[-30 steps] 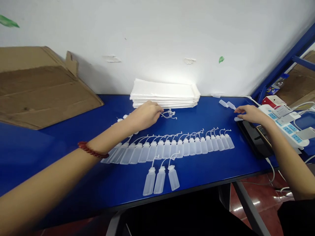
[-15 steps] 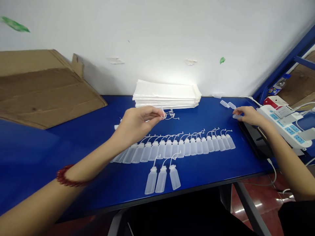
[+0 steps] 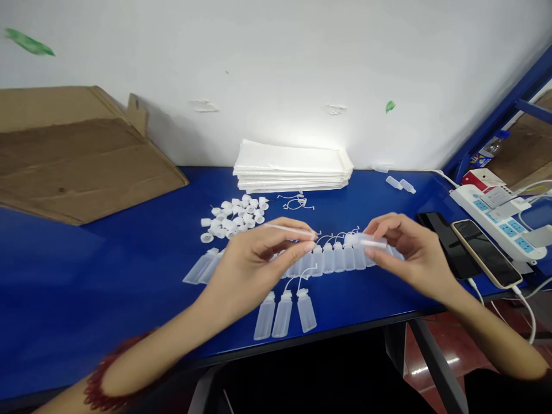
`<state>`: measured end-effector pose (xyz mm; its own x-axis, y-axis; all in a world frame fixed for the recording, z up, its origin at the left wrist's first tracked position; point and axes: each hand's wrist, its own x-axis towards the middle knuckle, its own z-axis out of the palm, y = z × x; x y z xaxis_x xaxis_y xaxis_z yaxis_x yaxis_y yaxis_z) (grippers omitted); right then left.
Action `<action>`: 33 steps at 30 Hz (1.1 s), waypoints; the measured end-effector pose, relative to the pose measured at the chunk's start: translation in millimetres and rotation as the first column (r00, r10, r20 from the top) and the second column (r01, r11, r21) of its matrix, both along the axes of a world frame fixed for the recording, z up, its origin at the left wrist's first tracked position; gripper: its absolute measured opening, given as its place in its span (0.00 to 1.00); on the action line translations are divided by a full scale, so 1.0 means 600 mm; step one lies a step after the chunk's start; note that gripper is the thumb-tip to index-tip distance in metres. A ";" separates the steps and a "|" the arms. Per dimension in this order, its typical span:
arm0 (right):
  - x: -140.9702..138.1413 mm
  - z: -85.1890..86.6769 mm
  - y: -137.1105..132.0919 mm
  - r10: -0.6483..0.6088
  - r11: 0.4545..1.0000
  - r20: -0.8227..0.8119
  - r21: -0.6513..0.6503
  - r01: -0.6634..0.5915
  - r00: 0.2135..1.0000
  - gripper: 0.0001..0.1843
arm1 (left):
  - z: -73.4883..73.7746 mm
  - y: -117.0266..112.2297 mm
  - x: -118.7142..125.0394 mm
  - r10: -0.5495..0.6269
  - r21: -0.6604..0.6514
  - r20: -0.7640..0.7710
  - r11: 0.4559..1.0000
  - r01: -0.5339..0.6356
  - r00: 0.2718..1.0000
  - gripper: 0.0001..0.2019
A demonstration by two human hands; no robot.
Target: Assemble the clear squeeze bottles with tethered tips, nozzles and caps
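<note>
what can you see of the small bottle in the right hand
The small bottle is translucent whitish, seemingly soft plastic. It lies about level, raised above the blue table and the row of like bottles. The right hand pinches it between thumb and fingers, covering its right end. Its left end points toward the thin white tube held by the left hand. Whether it bears a cap cannot be told.

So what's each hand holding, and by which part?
Left hand pinches a thin white tube near one end; right hand holds a small clear bottle by its body.
</note>
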<state>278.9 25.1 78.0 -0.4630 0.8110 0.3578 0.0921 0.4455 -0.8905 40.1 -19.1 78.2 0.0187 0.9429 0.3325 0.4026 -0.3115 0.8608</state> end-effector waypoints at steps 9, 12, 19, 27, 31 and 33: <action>-0.040 -0.032 -0.044 0.100 0.995 -0.062 0.036 -0.098 0.993 0.07 | -0.001 -0.039 0.013 -0.071 -0.030 0.060 0.997 0.073 0.996 0.01; -0.042 -0.038 -0.044 0.104 0.990 -0.027 0.094 -0.101 0.994 0.07 | -0.001 -0.039 0.011 -0.080 -0.054 0.078 0.995 0.084 0.994 0.02; -0.044 -0.038 -0.045 0.106 0.948 0.085 0.293 -0.127 0.991 0.12 | 0.000 -0.033 0.009 -0.163 -0.081 0.085 0.982 0.170 0.983 0.02; -0.046 -0.049 -0.056 0.054 0.950 0.080 0.304 -0.076 0.995 0.14 | -0.005 -0.034 0.014 -0.163 0.000 0.033 0.987 0.163 0.986 0.02; -0.050 -0.058 -0.064 0.017 0.968 0.049 0.248 -0.029 0.999 0.18 | -0.004 -0.043 0.013 -0.137 0.088 -0.080 0.986 0.144 0.987 0.09; -0.053 -0.061 -0.067 0.022 0.974 0.030 0.225 -0.028 0.999 0.21 | -0.004 -0.045 0.012 -0.123 0.104 -0.092 0.986 0.133 0.988 0.10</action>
